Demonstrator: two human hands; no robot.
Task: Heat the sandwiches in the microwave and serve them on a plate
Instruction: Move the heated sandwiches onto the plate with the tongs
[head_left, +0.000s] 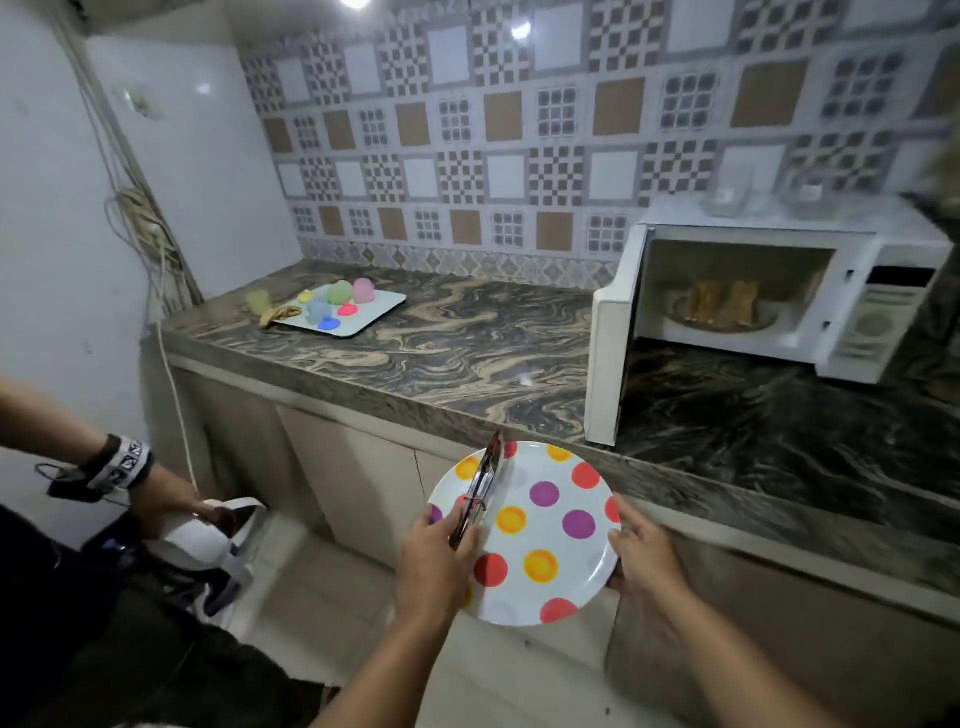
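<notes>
Head view: left hand (434, 558) pinching tongs (483, 486) against plate (540, 535), right hand (647, 558) gripping rim, lower centre; I judge ready for serving. Sandwiches (722, 306) inside open microwave (779, 291), right of frame.

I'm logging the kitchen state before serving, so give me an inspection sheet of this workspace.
Surface: marbled countertop, dark and swirled.
Job's things: sandwiches inside open microwave; polka-dot plate and tongs held above floor.
Clutter: tray of coloured cups, far left.
Grippers: left hand grips tongs and plate edge; right hand holds plate rim.
Cables: bundle on left wall.
Surroundings: patterned wall tiles; second person's hand holding a device.
</notes>
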